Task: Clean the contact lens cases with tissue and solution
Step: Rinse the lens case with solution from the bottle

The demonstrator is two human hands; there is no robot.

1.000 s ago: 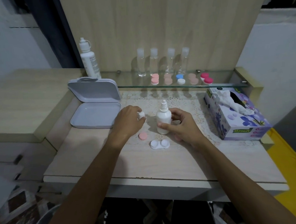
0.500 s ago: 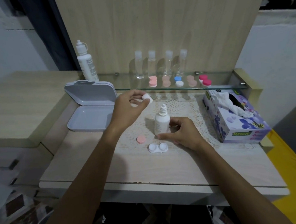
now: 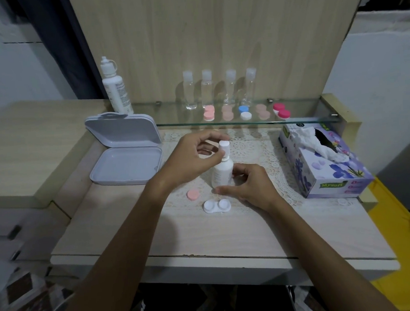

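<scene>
Since a moment ago the left hand [image 3: 194, 156] is bringing the white cap [image 3: 224, 147] onto the solution bottle [image 3: 222, 173], pinching it; right hand [image 3: 252, 188] is gripping the bottle's base.

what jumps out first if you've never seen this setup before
The two hands at the middle of the desk: the left hand pinches the cap on top of a small white bottle, which the right hand steadies at its base. Just in front lie an open white lens case and a loose pink lid. A tissue box stands to the right.
</scene>
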